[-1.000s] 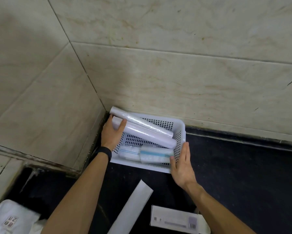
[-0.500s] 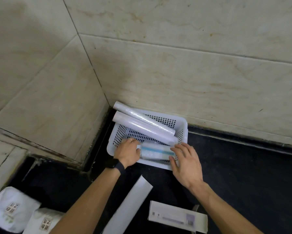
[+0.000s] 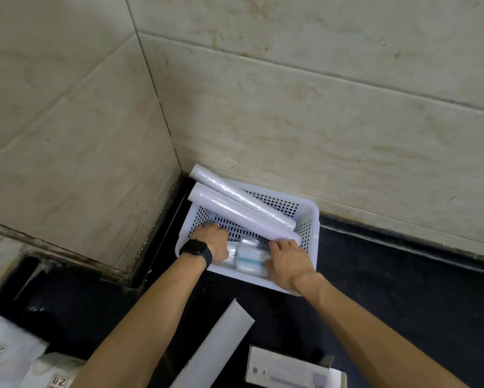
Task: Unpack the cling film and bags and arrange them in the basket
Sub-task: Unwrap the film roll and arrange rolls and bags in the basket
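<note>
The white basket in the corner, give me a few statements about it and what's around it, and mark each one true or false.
1. The white basket sits on the dark counter in the corner where two tiled walls meet. True.
2. Two long rolls lie slanted across the basket, their left ends sticking out over its rim. True.
3. Both hands are outside the basket, resting on the counter. False: the left hand and right hand both reach into it, at the small rolls with blue bands.
4. The smartwatch is on the right wrist. False: it is on the left wrist.
5. A flat white box lies on the counter near the person, outside the basket. True.
</note>
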A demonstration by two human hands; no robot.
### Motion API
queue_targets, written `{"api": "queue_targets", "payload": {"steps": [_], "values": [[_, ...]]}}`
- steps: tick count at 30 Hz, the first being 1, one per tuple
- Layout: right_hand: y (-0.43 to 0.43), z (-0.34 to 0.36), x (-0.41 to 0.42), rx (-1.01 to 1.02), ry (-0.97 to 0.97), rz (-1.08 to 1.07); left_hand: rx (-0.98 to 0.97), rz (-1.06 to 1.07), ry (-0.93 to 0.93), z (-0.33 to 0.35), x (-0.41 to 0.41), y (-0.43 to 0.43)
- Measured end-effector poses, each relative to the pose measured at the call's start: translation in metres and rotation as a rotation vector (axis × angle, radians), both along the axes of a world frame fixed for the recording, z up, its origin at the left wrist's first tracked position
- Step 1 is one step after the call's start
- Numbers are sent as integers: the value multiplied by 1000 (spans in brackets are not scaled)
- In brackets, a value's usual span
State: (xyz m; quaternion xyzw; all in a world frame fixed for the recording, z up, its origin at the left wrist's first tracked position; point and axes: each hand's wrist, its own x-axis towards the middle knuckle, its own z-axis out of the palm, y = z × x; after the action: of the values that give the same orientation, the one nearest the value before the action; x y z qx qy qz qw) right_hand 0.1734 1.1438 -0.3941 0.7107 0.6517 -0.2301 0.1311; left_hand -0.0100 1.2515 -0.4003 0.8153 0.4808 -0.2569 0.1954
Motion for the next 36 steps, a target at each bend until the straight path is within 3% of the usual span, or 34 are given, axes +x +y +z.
{"api": "queue_targets", "payload": {"steps": [4,10,17,20,26,32,36], "values": [[10,1,-2,-76,-50,43,-24,-16,-16,8,0,1],[11,3,-7,-70,29,-19,-73,1,-29,20,-1,0],[13,6,-3,-97,94,6,231,-114,71,62,-12,-2],[14,5,-1,-121,129,16,207,-30,-57,75,-35,-6],[16,0,-9,-31,263,-70,134,270,-488,92,-92,-12],[41,-8,-60,1,421,-80,269,398,-580,96,-132,-16],[57,-11,-80,-76,333,12,291,426,-641,94,-140,-19]]}}
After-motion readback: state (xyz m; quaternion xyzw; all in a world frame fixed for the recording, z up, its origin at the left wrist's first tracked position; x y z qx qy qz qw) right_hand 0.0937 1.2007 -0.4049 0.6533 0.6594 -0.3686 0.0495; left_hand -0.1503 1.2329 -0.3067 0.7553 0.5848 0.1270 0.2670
